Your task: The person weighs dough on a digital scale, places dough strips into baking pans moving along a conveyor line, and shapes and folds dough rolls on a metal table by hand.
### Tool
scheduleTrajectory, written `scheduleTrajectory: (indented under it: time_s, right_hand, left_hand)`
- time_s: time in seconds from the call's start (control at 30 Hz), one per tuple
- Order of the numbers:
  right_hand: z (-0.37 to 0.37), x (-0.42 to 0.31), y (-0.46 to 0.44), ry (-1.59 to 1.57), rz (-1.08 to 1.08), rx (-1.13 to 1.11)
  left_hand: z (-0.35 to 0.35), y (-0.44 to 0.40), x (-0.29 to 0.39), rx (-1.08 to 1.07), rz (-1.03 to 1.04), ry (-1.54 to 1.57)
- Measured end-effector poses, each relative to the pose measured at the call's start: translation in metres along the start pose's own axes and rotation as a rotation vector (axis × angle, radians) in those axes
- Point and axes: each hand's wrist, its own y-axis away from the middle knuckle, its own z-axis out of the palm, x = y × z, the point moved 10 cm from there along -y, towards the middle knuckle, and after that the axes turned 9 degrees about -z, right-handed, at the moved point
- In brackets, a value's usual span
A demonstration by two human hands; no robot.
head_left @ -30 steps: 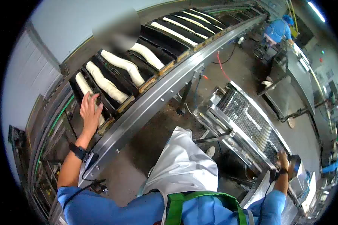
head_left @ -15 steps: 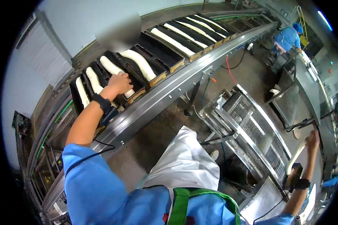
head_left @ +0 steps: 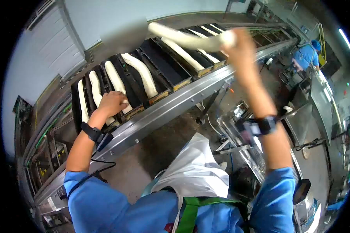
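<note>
Several dough strips (head_left: 140, 73) lie lengthwise in dark pans (head_left: 163, 64); another dough roll (head_left: 179, 37) is above the pans, its right end in the blurred right hand's (head_left: 241, 48) closed grip. The left hand (head_left: 112, 104) curls beside one strip's near end, its grip unclear.

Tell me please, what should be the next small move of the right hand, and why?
Probably the right hand should lower the long, pale dough strip towards the long, black, open trough: the strip is in the air, gripped near one end, the trough's dark floor shows, and similar strips lie on both sides of it.
</note>
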Motion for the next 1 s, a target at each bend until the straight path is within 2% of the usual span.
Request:
scheduleTrajectory:
  time_s: [0.03,0.07,0.1,0.13,0.17,0.23,0.33,0.37,0.4,0.43,0.5,0.57,0.6,0.63,0.7,0.77,0.8,0.87,0.9,0.97,1.0]
  right_hand:
    - [0.053,0.001,0.017,-0.008,-0.106,-0.061]
    - [0.106,-0.008,0.044,-0.042,-0.080,-0.408]
    - [0.123,-0.028,0.069,-0.177,-0.149,-0.587]
    - [0.124,-0.025,0.090,-0.194,-0.125,-0.573]
    - [0.113,-0.026,0.100,-0.202,-0.112,-0.650]
    - [0.088,-0.016,0.113,-0.216,-0.185,-0.648]
    - [0.041,0.052,0.131,-0.078,-0.183,-0.673]
    - [0.020,0.079,0.135,-0.076,-0.014,-0.739]
    - [-0.002,0.113,0.153,0.067,-0.065,-0.678]
    - [-0.021,0.144,0.167,0.011,0.147,-0.774]
    - [-0.072,0.197,0.211,0.050,0.326,-0.742]
    - [-0.122,0.234,0.254,0.130,0.454,-0.748]
    - [-0.149,0.249,0.276,0.093,0.528,-0.712]
    - [-0.172,0.261,0.297,0.057,0.602,-0.675]
    - [-0.215,0.269,0.328,0.199,0.648,-0.649]
    - [-0.242,0.281,0.355,0.178,0.789,-0.682]
    - [-0.252,0.282,0.364,0.170,0.792,-0.688]
    - [-0.276,0.295,0.380,0.099,0.926,-0.544]
    - [-0.280,0.301,0.383,0.092,0.931,-0.546]
    - [-0.297,0.300,0.376,0.091,0.807,-0.428]
    - [-0.298,0.313,0.383,0.138,0.776,-0.469]
  left_hand:
    - [0.001,0.001,-0.001,0.002,-0.009,0.000]
    - [0.000,0.000,-0.002,0.025,-0.022,0.021]
    - [-0.004,0.000,-0.003,0.051,-0.033,0.042]
    - [-0.009,-0.002,0.000,0.049,-0.037,0.039]
    - [-0.016,-0.003,0.006,0.060,-0.042,0.026]
    - [-0.020,-0.008,0.010,0.066,-0.048,0.026]
    - [-0.032,-0.042,0.033,0.106,0.017,-0.034]
    - [-0.040,-0.059,0.046,0.100,0.044,-0.041]
    - [-0.041,-0.078,0.058,0.086,0.072,-0.091]
    - [-0.047,-0.094,0.071,0.055,0.061,-0.094]
    - [-0.038,-0.130,0.088,-0.101,0.029,-0.165]
    - [-0.025,-0.163,0.098,-0.181,-0.010,-0.157]
    - [-0.022,-0.176,0.100,-0.156,-0.040,-0.173]
    - [-0.010,-0.195,0.096,-0.161,-0.090,-0.201]
    - [-0.010,-0.191,0.108,-0.311,-0.167,-0.256]
    - [-0.013,-0.194,0.112,-0.318,-0.160,-0.235]
    - [-0.014,-0.190,0.113,-0.358,-0.153,-0.231]
    - [-0.015,-0.182,0.115,-0.423,-0.122,-0.186]
    - [-0.018,-0.172,0.122,-0.437,-0.123,-0.119]
    - [-0.019,-0.149,0.132,-0.409,-0.124,-0.019]
    - [-0.013,-0.151,0.123,-0.351,-0.154,-0.067]
